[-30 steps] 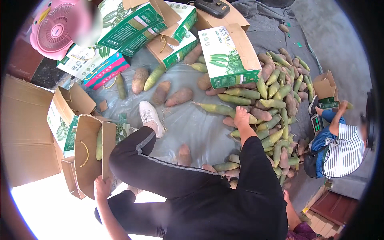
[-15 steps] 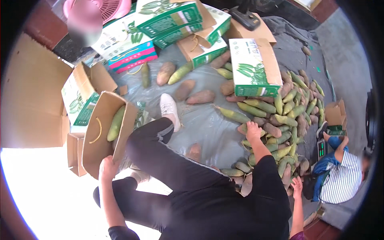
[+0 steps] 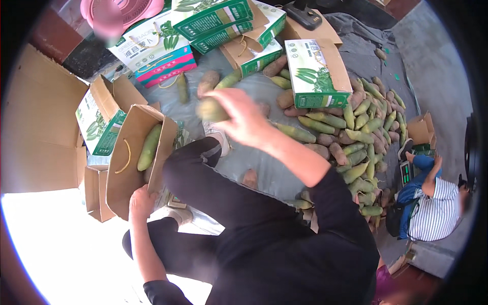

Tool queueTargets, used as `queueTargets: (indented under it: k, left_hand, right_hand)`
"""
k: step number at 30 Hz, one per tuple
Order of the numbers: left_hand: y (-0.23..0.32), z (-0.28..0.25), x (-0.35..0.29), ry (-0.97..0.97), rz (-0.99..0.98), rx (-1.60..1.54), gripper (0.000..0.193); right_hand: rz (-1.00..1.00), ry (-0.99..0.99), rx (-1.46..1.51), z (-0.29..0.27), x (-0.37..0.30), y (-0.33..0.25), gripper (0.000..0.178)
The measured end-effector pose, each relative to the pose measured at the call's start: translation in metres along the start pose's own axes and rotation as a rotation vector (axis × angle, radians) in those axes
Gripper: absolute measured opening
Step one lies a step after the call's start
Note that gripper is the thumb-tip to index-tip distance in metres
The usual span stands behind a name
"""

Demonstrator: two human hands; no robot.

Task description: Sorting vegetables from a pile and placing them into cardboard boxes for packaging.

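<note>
- Radish (image 3: 213,110), green and blunt-ended, in curled fingers of right hand (image 3: 243,117); probably firm, weighty, smooth, bruisable; best gripped round the middle.
- Open brown cardboard box (image 3: 118,189), near edge in closed fingers of left hand (image 3: 142,204); long green radish (image 3: 149,147) beyond them.

I count one greenish radish (image 3: 212,110) in the right hand (image 3: 245,119), one long green radish (image 3: 150,147) showing in the carton (image 3: 118,190) at the left hand (image 3: 142,202); beyond the right hand, one pink fan (image 3: 146,9); rightward, one scale (image 3: 405,173), one uncountable radish heap (image 3: 361,137).
</note>
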State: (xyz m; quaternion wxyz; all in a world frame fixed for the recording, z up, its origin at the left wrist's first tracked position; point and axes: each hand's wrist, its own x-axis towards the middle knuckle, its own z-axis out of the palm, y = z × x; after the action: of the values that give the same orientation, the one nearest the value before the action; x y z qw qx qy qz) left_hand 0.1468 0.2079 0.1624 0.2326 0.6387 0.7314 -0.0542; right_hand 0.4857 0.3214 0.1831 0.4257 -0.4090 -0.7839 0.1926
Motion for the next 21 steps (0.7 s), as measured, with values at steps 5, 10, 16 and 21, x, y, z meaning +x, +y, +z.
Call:
queueTargets:
  k: [5, 10, 16, 21]
  left_hand:
    - [0.0, 0.002, 0.001, 0.024, 0.055, 0.039, 0.028]
    - [-0.005, 0.015, 0.005, 0.048, 0.125, -0.068, 0.03]
    - [-0.025, 0.017, 0.004, 0.021, 0.104, -0.062, 0.027]
    - [0.025, -0.007, -0.008, -0.103, -0.031, -0.034, 0.025]
  right_hand:
    - [-0.315, 0.047, 0.2, 0.071, 0.06, -0.096, 0.056]
    - [-0.339, -0.223, -0.083, 0.164, 0.061, -0.136, 0.036]
    - [-0.214, -0.474, 0.004, 0.166, 0.046, -0.13, 0.026]
    - [-0.025, 0.027, 0.233, 0.114, 0.006, -0.035, 0.022]
